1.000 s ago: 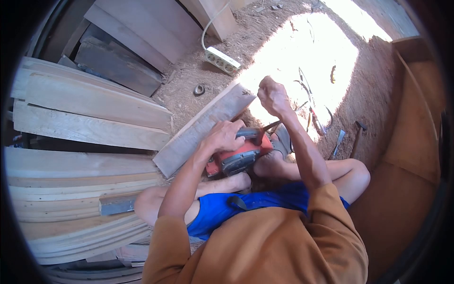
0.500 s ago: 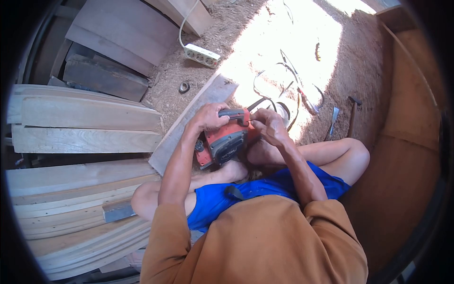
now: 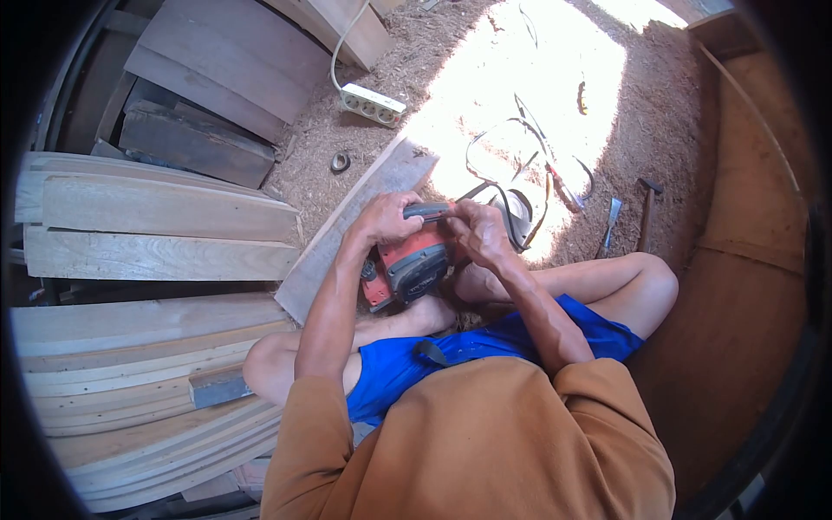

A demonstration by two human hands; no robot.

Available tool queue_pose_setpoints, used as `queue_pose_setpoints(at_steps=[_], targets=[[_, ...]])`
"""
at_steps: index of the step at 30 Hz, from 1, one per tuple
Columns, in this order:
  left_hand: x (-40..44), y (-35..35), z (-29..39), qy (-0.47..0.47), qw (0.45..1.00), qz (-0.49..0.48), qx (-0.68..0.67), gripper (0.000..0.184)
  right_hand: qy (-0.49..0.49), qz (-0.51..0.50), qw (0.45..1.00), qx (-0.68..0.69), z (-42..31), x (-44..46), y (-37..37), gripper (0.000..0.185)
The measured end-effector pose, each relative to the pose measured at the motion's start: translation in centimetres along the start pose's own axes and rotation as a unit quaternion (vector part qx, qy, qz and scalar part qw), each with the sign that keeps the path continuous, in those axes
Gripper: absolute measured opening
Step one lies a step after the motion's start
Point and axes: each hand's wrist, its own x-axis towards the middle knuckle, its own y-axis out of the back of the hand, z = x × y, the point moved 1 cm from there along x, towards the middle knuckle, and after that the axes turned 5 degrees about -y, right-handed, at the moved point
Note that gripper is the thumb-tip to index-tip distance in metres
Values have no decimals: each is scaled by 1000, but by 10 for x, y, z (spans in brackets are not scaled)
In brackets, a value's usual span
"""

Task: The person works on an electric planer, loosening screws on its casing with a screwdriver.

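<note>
A red and black electric planer (image 3: pixel 414 264) sits tilted between my crossed legs, beside a flat board (image 3: pixel 355 208). My left hand (image 3: pixel 387 217) is closed around the front of its dark top handle. At the handle's rear end, my right hand (image 3: pixel 479 232) has its fingers bent and closed against the red body. Its fingertips are partly hidden, so any small part under them cannot be made out. A black cord loops on the ground just past my right hand, near a pale round object (image 3: pixel 518 206).
Stacked planks (image 3: pixel 165 204) fill the left side. A white power strip (image 3: pixel 373 104) and a tape roll (image 3: pixel 340 162) lie on shavings-covered ground. A chisel (image 3: pixel 612 224) and a hammer (image 3: pixel 649 208) lie right, near a brown wooden panel (image 3: pixel 737 321).
My right hand has shifted slightly left and in over the rear of the planer's handle, covering more of it. My left hand stays on the handle.
</note>
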Motion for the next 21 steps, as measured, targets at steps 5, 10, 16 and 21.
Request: queue_pose_setpoints(at_steps=[5, 10, 16, 21], targets=[[-2, 1, 4, 24, 1000, -5, -19, 41, 5, -2, 999, -35, -11, 1, 0, 15], [0, -4, -2, -18, 1000, 14, 6, 40, -29, -3, 998, -56, -11, 6, -4, 22], [-3, 0, 6, 33, 999, 0, -18, 44, -76, -1, 993, -94, -14, 12, -6, 29], [3, -5, -5, 1, 1000, 8, 6, 46, -117, -29, 992, 39, 16, 14, 2, 33]])
